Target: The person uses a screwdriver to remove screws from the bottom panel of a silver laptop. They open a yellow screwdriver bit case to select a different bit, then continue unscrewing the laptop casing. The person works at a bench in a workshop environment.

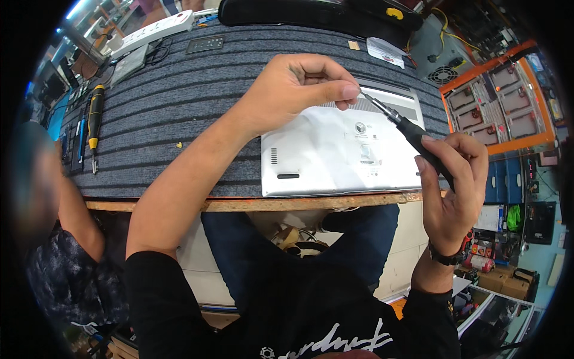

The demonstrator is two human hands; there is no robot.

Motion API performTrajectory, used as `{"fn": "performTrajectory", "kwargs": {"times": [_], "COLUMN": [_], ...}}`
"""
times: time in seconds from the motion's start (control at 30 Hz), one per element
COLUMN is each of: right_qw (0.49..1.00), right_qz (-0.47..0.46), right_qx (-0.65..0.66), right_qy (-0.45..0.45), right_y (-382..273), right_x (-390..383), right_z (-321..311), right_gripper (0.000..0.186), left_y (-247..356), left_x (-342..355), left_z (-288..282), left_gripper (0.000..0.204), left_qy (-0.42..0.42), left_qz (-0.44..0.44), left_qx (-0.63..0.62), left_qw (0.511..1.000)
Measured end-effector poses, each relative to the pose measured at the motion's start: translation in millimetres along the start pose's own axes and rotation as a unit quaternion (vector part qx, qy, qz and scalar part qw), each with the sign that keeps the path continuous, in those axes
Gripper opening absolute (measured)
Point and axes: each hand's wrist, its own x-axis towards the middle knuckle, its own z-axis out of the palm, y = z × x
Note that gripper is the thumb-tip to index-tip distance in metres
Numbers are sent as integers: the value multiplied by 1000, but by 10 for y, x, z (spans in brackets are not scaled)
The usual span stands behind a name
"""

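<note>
A silver laptop (323, 155) lies upside down on the grey ribbed mat, its bottom cover facing up with vents along the far side. Above it my right hand (454, 179) grips a black-handled screwdriver (412, 131), its metal shaft pointing up and to the left. The tip meets the fingertips of my left hand (311, 87). Thumb and forefinger of that hand are pinched together at the tip; whatever they hold there, if anything, is too small to make out.
Far left on the ribbed mat (197, 119) lies a yellow-and-black screwdriver (95, 116). A white power strip (152, 31) and a black case (317, 15) line the back. At right stands an orange-framed compartment box (499, 102) near a metal power supply (439, 51). Someone sits at left.
</note>
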Motion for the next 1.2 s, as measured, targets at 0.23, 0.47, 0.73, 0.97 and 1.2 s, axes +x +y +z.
{"fn": "performTrajectory", "kwargs": {"times": [0.23, 0.47, 0.73, 0.97, 1.2], "right_qw": [999, 994, 990, 992, 991], "right_qz": [23, 106, 133, 121, 130], "right_qx": [-36, 7, 26, 27, 33], "right_qy": [27, 17, 31, 25, 28], "right_y": [242, 637, 719, 738, 717], "right_x": [-95, -416, -528, -547, -578], "right_z": [-92, -258, -370, -427, -460], "right_gripper": [36, 30, 30, 29, 29], "left_y": [262, 89, 30, -14, -21], "left_x": [6, -197, -151, -144, -128], "left_z": [-856, -1853, -1837, -1879, -1864], "left_gripper": [22, 22, 21, 20, 19], "left_qy": [153, 213, 190, 186, 174], "left_qz": [113, -52, -98, -107, -101], "left_qx": [511, 634, 661, 680, 695], "left_qw": [838, 741, 719, 701, 690]}}
